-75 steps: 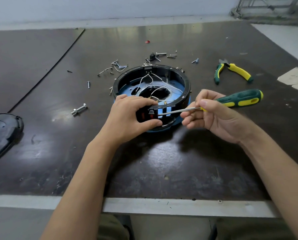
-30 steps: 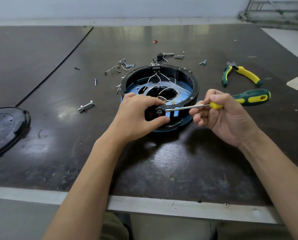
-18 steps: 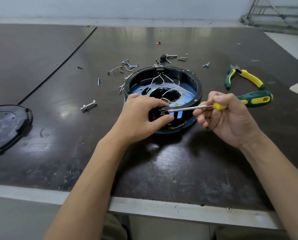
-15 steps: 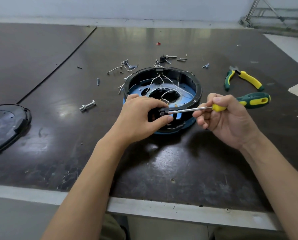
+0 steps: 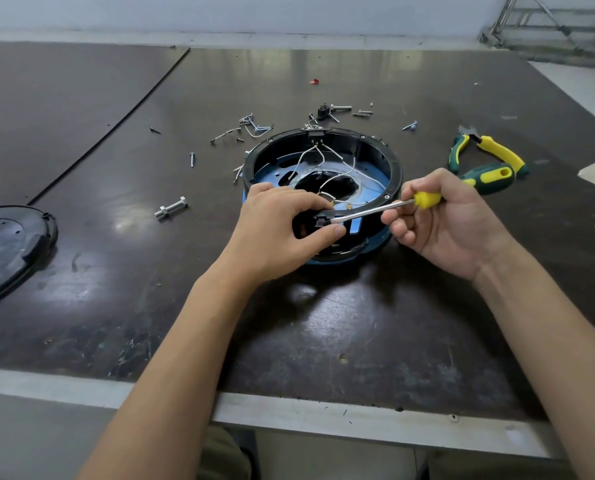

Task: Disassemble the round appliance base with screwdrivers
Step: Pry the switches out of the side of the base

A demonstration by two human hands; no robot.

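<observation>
The counter (image 5: 323,327) is dark and scratched. The left hand (image 5: 275,230) pinches a small black part (image 5: 321,220) on the near wall of the base (image 5: 397,168), at 6 o'clock on the ring. Its thumb is below and its fingers are on top. The right hand (image 5: 451,223) is curled round the screwdriver (image 5: 372,211), at about 4 o'clock from the base. The tip touches the black part, right by the thumb.

The base sits in the middle of the counter, open side up, with thin white wires (image 5: 323,157) inside.

A moment ago the shaft lay almost flat. Now the handle end is higher and the tip pushes in at the part's edge. The left hand has not let go. This looks like prying, not turning. The part may have begun to lift, but the fingers hide it, so I can't be sure. If it pops out, one more piece is off the base.

A bolt (image 5: 171,207) lies at 9 o'clock, and a black lid (image 5: 8,244) lies further out that way. Loose screws (image 5: 254,124) lie from 11 to 1 o'clock. Pliers (image 5: 490,150) lie at 2 o'clock.
</observation>
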